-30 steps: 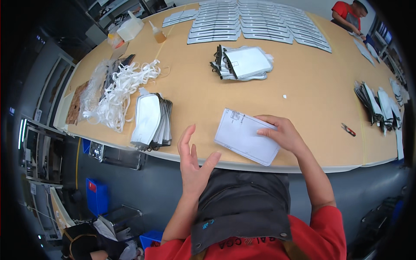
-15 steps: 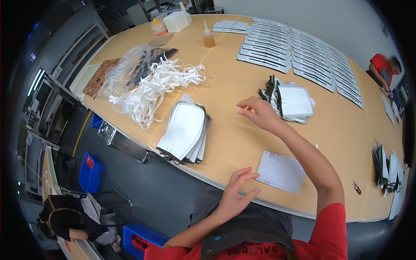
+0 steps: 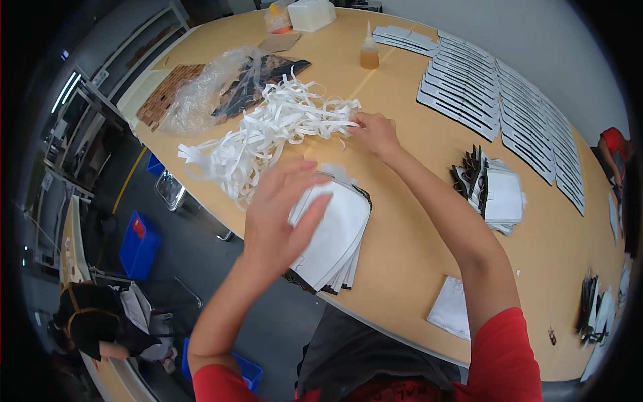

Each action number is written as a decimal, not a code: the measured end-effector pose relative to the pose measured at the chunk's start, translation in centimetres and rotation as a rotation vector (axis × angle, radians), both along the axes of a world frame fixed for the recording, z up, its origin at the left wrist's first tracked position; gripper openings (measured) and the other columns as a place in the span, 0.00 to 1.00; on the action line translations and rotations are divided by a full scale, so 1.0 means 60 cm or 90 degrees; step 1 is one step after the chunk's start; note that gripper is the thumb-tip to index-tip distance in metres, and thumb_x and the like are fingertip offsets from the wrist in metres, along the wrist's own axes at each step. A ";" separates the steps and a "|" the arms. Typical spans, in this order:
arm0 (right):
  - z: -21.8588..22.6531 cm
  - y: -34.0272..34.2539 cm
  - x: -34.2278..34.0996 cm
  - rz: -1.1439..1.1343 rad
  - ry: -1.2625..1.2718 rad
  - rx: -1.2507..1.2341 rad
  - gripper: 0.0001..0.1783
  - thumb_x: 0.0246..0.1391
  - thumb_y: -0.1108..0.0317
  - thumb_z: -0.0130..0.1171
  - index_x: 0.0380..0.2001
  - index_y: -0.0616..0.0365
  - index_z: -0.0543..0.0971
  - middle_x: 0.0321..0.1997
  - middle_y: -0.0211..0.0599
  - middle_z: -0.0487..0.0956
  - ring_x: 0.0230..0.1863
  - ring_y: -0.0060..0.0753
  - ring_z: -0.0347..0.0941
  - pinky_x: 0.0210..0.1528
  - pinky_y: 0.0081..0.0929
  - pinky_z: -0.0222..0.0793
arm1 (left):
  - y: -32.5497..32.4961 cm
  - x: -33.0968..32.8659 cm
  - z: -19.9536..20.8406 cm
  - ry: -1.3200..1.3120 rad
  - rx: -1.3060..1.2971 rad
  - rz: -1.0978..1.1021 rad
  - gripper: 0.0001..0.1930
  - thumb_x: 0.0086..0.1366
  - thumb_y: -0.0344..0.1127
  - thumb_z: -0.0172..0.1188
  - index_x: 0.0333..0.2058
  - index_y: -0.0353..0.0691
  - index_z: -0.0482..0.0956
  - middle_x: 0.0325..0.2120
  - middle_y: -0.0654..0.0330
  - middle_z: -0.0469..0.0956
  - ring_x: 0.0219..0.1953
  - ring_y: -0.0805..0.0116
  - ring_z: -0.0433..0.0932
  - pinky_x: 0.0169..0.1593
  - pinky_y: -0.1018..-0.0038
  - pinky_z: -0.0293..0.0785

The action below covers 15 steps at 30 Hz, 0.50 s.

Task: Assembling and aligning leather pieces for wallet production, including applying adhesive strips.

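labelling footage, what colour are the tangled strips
The tangled strips are white, best in head view.

The right hand, which lay on the white panel a second ago, has let go and crossed far left, its fingertips now at the right end of the heap of white straps. The left hand has risen from the near edge to above the left stack of pieces, fingers spread.

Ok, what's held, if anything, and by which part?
The right hand seems to pinch white straps at their right edge; the left hand holds nothing.
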State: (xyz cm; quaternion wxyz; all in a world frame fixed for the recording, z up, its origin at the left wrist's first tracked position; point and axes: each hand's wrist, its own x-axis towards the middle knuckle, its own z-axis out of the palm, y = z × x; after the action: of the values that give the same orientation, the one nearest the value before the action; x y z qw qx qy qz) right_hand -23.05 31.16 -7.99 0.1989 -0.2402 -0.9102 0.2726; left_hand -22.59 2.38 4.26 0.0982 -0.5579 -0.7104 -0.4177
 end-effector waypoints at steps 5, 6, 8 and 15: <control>0.039 -0.021 0.037 0.114 0.059 -0.224 0.17 0.60 0.52 0.59 0.36 0.56 0.84 0.28 0.35 0.81 0.32 0.31 0.75 0.38 0.31 0.67 | 0.134 -0.173 -0.078 0.202 -0.138 0.039 0.31 0.53 0.34 0.71 0.57 0.50 0.72 0.59 0.54 0.67 0.64 0.49 0.63 0.63 0.46 0.62; 0.045 -0.025 0.047 0.118 0.075 -0.230 0.18 0.61 0.52 0.58 0.36 0.56 0.84 0.27 0.35 0.80 0.31 0.31 0.74 0.36 0.30 0.67 | 0.160 -0.192 -0.099 0.276 -0.187 0.060 0.35 0.52 0.36 0.72 0.60 0.55 0.70 0.62 0.55 0.64 0.66 0.49 0.60 0.64 0.38 0.59; 0.067 -0.039 0.067 0.116 0.072 -0.212 0.18 0.63 0.52 0.56 0.36 0.57 0.83 0.25 0.36 0.79 0.28 0.30 0.72 0.33 0.29 0.67 | 0.189 -0.226 -0.136 0.331 -0.295 0.122 0.38 0.50 0.39 0.74 0.61 0.60 0.69 0.62 0.57 0.64 0.68 0.50 0.57 0.63 0.30 0.53; 0.138 -0.049 0.268 0.022 -0.036 -0.060 0.17 0.64 0.58 0.55 0.34 0.61 0.82 0.18 0.40 0.71 0.20 0.30 0.65 0.27 0.30 0.63 | 0.231 -0.242 -0.153 0.245 -0.435 0.163 0.39 0.50 0.40 0.73 0.62 0.64 0.68 0.63 0.60 0.63 0.69 0.53 0.55 0.66 0.33 0.53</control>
State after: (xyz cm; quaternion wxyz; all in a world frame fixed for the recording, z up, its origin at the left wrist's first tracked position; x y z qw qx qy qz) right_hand -7.00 28.19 0.30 0.1567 -0.2411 -0.9057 0.3116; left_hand -37.12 16.21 -4.93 0.0894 -0.5333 -0.8406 -0.0304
